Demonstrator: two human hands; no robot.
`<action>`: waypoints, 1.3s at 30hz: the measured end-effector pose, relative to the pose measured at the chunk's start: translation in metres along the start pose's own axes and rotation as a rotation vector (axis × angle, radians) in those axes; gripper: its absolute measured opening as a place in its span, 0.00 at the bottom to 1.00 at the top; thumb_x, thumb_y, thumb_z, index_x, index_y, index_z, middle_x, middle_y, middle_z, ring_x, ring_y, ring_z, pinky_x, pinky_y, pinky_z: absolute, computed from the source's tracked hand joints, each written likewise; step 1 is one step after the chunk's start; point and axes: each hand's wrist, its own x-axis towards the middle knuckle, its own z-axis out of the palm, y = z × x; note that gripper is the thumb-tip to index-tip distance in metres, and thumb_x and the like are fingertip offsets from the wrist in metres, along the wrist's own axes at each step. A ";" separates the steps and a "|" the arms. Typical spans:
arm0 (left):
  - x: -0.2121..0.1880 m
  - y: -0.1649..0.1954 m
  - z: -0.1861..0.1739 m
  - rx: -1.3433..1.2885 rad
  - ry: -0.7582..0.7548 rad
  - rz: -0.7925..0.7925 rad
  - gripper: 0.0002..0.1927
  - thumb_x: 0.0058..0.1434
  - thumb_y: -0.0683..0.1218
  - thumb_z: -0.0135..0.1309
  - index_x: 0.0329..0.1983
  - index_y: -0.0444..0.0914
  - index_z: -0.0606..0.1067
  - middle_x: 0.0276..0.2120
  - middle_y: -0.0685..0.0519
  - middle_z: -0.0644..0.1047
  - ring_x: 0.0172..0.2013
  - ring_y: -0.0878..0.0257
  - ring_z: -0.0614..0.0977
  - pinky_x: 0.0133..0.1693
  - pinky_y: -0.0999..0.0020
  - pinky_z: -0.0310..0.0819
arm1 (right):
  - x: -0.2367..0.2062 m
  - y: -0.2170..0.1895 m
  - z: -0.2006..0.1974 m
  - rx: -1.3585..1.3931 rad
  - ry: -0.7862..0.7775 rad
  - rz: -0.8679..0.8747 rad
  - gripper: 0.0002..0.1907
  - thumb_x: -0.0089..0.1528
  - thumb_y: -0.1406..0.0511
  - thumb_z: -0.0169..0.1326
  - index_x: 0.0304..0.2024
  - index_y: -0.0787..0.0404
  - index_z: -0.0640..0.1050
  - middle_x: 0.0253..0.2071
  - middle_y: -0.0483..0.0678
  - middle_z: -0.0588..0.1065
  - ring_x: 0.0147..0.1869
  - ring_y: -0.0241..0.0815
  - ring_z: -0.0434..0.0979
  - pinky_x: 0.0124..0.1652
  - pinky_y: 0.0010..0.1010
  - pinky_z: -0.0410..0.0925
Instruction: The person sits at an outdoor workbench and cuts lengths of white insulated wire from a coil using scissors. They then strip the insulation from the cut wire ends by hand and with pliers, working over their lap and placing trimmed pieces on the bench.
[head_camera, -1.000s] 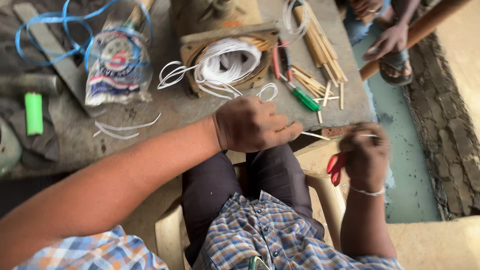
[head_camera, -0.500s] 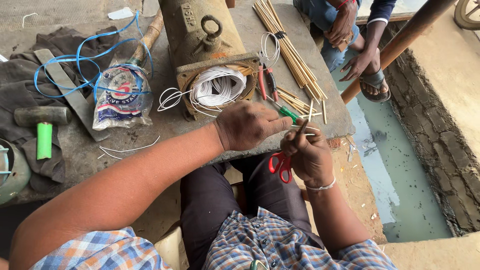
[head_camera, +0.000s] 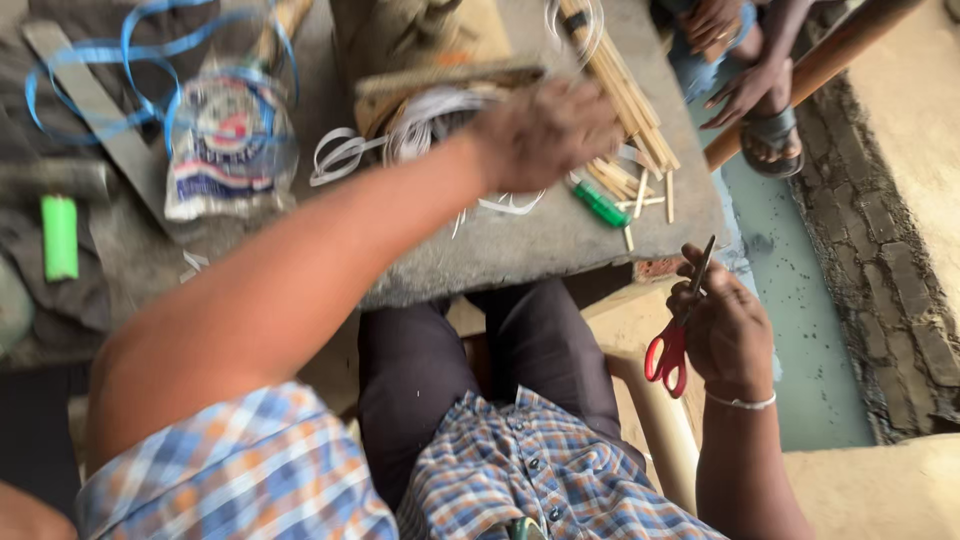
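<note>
My right hand (head_camera: 722, 325) grips red-handled scissors (head_camera: 672, 340), blades pointing up, off the front right corner of the grey work slab (head_camera: 520, 250). My left hand (head_camera: 545, 128) is blurred, stretched out over the slab beside a bundle of thin bamboo sticks (head_camera: 620, 80) and above a coil of white strip (head_camera: 430, 115) in a wooden frame. Whether the left hand holds anything is lost in the blur. A green marker (head_camera: 598, 203) and short cut stick pieces (head_camera: 645, 195) lie just right of that hand.
A clear plastic packet (head_camera: 228, 140), loops of blue strap (head_camera: 110, 70), a flat metal bar (head_camera: 95, 105) and a green-handled tool (head_camera: 58, 235) lie on the left. Another person's hands and sandalled foot (head_camera: 765, 125) are at top right, next to a pale green channel (head_camera: 800, 300).
My left hand has moved up and away from the right hand, toward the sticks and coil. The right hand with the scissors has dropped off the slab's edge to the right.
</note>
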 end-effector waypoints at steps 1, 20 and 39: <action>0.000 -0.006 0.005 -0.017 -0.005 -0.003 0.15 0.66 0.45 0.51 0.54 0.38 0.76 0.55 0.49 0.76 0.58 0.54 0.74 0.59 0.56 0.68 | -0.007 0.006 0.000 -0.069 -0.051 -0.008 0.23 0.71 0.65 0.49 0.65 0.75 0.68 0.45 0.48 0.75 0.41 0.36 0.72 0.43 0.27 0.69; -0.159 0.065 0.001 -0.401 -0.177 -0.883 0.17 0.73 0.50 0.46 0.59 0.36 0.68 0.23 0.43 0.79 0.21 0.50 0.82 0.21 0.56 0.78 | -0.018 0.088 0.047 -0.807 -0.376 -0.066 0.19 0.68 0.65 0.55 0.59 0.66 0.78 0.29 0.41 0.73 0.30 0.29 0.70 0.32 0.22 0.67; -0.144 0.117 -0.070 -0.459 0.084 -0.772 0.08 0.62 0.43 0.54 0.41 0.43 0.81 0.33 0.51 0.77 0.32 0.50 0.84 0.33 0.55 0.78 | 0.000 0.078 0.175 -0.854 -0.373 -0.163 0.12 0.66 0.63 0.60 0.45 0.68 0.82 0.30 0.40 0.75 0.32 0.27 0.68 0.32 0.19 0.61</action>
